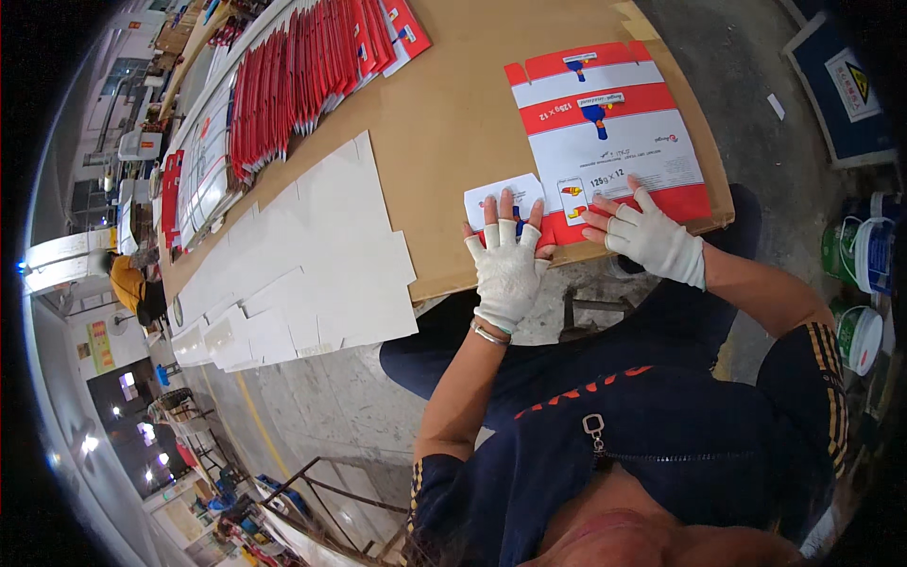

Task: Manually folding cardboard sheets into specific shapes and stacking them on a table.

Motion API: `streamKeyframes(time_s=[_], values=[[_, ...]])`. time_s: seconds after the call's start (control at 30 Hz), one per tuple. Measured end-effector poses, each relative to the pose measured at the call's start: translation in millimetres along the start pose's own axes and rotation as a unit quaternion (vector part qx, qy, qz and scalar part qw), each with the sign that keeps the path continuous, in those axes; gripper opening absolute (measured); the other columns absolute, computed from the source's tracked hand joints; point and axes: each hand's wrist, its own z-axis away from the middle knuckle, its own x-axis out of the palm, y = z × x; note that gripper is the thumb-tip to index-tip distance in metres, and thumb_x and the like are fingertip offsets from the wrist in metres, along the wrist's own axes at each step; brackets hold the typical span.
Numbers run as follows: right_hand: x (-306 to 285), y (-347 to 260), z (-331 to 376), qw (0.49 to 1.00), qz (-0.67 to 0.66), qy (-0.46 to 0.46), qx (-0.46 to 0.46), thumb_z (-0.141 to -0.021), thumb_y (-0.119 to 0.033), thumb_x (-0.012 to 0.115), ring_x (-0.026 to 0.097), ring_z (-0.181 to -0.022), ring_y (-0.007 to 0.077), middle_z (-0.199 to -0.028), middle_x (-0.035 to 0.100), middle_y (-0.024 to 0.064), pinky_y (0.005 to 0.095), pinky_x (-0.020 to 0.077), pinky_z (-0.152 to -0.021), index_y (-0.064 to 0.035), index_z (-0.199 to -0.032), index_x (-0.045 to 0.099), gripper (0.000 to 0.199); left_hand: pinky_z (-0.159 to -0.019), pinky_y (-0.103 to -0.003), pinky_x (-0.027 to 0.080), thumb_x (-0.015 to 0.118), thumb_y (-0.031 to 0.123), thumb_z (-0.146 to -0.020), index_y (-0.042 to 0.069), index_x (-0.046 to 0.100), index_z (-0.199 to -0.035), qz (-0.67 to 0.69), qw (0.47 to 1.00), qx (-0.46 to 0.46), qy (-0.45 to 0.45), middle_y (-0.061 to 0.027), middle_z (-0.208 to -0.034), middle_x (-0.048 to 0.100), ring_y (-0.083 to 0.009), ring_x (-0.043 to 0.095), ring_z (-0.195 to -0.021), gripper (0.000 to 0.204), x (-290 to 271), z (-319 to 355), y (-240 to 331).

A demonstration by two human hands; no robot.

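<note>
A flat red-and-white printed carton blank [619, 156] lies at the near right of the brown table, with blue and yellow pictures on it. My left hand [507, 269], in a white fingerless glove, rests with fingers spread on a smaller white flap [482, 198] at the blank's left side. Whether that flap is joined to the blank I cannot tell. On the blank's near edge lies my right hand [652, 236], gloved the same way, palm down with its fingers stretched out. Neither hand grips anything.
Several white card blanks [331, 255] overlap on the table's left, some past its near edge. Behind them stands a long row of folded red cartons [302, 76]. Buckets [855, 250] stand on the floor at right. A person in yellow [128, 283] is far off at left.
</note>
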Motion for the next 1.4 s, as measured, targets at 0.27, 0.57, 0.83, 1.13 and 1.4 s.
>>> streamKeyframes(time_s=[0.27,0.57,0.83,1.13,1.4], values=[[-6,7,-2,0.998,-0.065,0.005,0.017,-0.09,-0.017,0.045,0.041,-0.133,0.0175,-0.141,0.049,0.0004,0.0612,0.0202,-0.111,-0.0175,-0.131,0.052,0.042,-0.103,-0.068,0.016,0.068,0.039,-0.079,0.018,0.049,-0.138,0.089,0.996,-0.027,-0.01,-0.018,-0.153,0.026,-0.0394,0.02,-0.142,0.066,3,-13,-5],[-48,-32,16,0.971,-0.204,0.032,0.119,-0.073,-0.013,0.068,0.059,-0.103,0.0294,-0.108,0.063,0.0118,0.0498,0.0411,-0.097,-0.0066,-0.111,0.064,0.039,-0.096,-0.05,0.038,0.072,0.032,-0.074,0.01,0.05,-0.132,0.147,0.978,-0.086,0.121,-0.0206,-0.132,0.046,-0.0392,0.045,-0.119,0.066,12,-82,-24],[-35,-73,33,0.541,-0.624,0.213,0.521,-0.094,-0.013,0.053,0.059,-0.076,0.0138,-0.094,0.061,0.0072,0.0291,0.0503,-0.064,-0.0028,-0.118,0.049,0.026,-0.107,-0.047,0.03,0.072,0.023,-0.081,0.0,0.025,-0.146,0.52,0.853,0.034,0.012,-0.0262,-0.146,0.029,-0.0431,0.034,-0.13,0.083,-33,42,39],[-12,239,-102,0.801,-0.404,0.126,0.423,-0.087,-0.013,0.057,0.048,-0.05,0.0067,-0.064,0.054,0.0002,0.0253,0.0379,-0.044,0.0027,-0.116,0.059,0.032,-0.111,-0.057,0.02,0.077,0.03,-0.073,-0.003,0.042,-0.134,0.059,0.968,-0.242,0.003,-0.0243,-0.146,0.035,-0.0436,0.03,-0.136,0.078,-52,113,-116],[84,290,-410,0.815,-0.447,0.186,0.316,-0.083,-0.019,0.058,0.065,-0.075,0.028,-0.09,0.068,0.0195,0.0391,0.0509,-0.069,0.0064,-0.108,0.06,0.036,-0.095,-0.047,0.043,0.065,0.003,-0.071,0.0,0.056,-0.119,0.087,0.964,-0.21,0.139,-0.0182,-0.12,0.059,-0.0371,0.056,-0.112,0.049,-53,117,-126]])
